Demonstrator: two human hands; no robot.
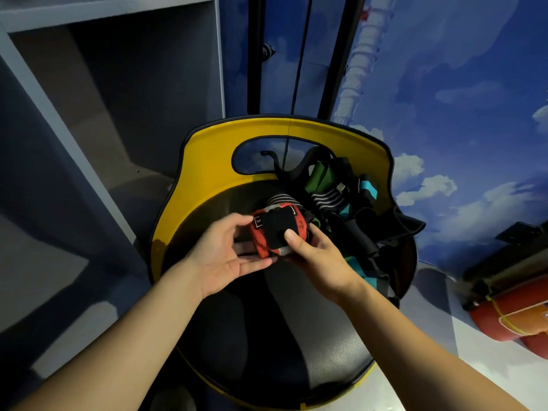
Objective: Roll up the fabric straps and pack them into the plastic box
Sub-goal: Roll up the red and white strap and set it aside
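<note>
One rolled red-and-black fabric strap (277,231) held above the black round chair seat (267,321). Left hand (221,253) cups it from below; right hand (318,256) fingers grip it, thumb (292,236) pressing its black flap. One tangled pile of loose straps (344,200) sits against the yellow chair back (204,161); count unclear.

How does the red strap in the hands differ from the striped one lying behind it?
The red strap is rolled into a tight bundle, gripped by the left hand and right hand; the striped strap lies loose and unrolled in the pile, untouched. One is red with black; the other black with pale stripes. Both are fabric.
</note>
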